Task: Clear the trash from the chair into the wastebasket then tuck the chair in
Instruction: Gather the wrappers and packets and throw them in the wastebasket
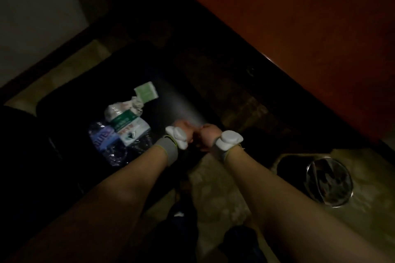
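Observation:
The scene is very dark. A black chair seat (70, 113) at the left carries trash: a crushed clear bottle with a purple label (104, 141), a bottle with a green and white label (126, 124), a crumpled white paper (135, 102) and a small green packet (146, 92). My left hand (183, 129) and my right hand (206, 135) are both curled into fists, touching each other just right of the trash at the seat's edge. Whether they grip the seat edge is hidden in the dark. A round wastebasket (327, 181) with a metal rim stands on the floor at the right.
A reddish-brown wooden desk (299, 17) fills the upper right, with a dark gap beneath it. Pale tiled floor (213, 188) lies between the chair and the wastebasket. A light wall (32, 6) is at the upper left. My feet show at the bottom.

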Tool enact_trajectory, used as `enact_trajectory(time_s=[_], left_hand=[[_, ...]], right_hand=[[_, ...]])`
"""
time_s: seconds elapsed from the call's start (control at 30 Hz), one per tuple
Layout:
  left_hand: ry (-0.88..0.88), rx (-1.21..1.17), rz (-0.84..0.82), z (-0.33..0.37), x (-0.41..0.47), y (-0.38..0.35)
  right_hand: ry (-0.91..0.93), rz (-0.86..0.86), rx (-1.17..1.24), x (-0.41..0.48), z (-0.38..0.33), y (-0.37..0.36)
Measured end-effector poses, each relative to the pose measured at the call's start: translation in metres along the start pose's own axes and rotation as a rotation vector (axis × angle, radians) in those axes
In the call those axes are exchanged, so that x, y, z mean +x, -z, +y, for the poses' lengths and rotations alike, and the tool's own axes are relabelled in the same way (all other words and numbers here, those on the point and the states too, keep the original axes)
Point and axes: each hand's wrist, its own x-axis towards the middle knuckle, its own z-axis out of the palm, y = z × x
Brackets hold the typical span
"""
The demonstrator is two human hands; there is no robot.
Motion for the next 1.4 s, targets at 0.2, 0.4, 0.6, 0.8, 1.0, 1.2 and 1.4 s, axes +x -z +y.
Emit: enact_trajectory(time_s=[0.2, 0.4, 0.6, 0.8, 1.0, 1.2, 1.4], left_hand=[[-0.060, 0.340, 0.503, -0.025, -0.004, 0.102], [-0.156, 0.778, 0.496, -0.036, 0.022, 0.156], [0.060, 0.815, 0.306, -0.027, 0.061, 0.175], [0.114, 0.949, 0.235, -0.018, 0.083, 0.178], [0.061, 1.028, 0.114, -0.015, 0.083, 0.185], [-0.007, 0.896, 0.081, 0.004, 0.068, 0.184], [-0.226, 0.929, 0.228, 0.027, 0.053, 0.164]], right_hand=[[0.173, 0.007, -0.279, 0.020, -0.077, -0.080], [0.228, 0.172, -0.433, 0.058, -0.117, -0.095], [0.174, 0.238, -0.610, 0.095, -0.141, -0.091], [0.241, 0.221, -0.713, 0.114, -0.142, -0.096], [0.211, 0.122, -0.632, 0.114, -0.141, -0.096], [0.241, 0.124, -0.330, 0.099, -0.120, -0.074], [0.195, 0.200, -0.290, 0.080, -0.093, -0.030]])
